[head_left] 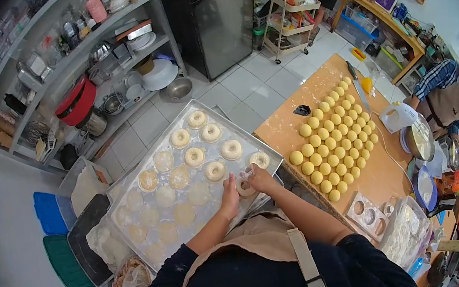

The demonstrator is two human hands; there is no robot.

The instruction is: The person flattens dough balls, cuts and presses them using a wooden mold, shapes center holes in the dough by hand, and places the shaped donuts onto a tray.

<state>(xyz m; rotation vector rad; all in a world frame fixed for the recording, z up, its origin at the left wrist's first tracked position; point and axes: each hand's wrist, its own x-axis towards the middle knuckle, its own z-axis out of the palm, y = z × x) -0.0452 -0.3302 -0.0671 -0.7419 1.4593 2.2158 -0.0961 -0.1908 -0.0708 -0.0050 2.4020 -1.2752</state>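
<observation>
A ring of raw doughnut dough (244, 188) is held between my two hands at the near right edge of a large metal tray (123, 186). My left hand (229, 196) grips its left side, with the thumb pointing up. My right hand (261, 178) has its fingers closed on the ring's right side. Several floured dough rings lie on the tray, among them one (259, 160) just beyond my right hand and another (215, 171) beyond my left. Flat round flour marks (184, 214) cover the tray's left and near parts.
Rows of yellow dough balls (331, 143) stand on the wooden table (283, 126) at the right, with a knife (358, 85) behind them. A co-worker (442, 94) stands by a hand mixer (399, 116) and bowl. Shelves (90, 45) and a fridge (223, 19) line the back.
</observation>
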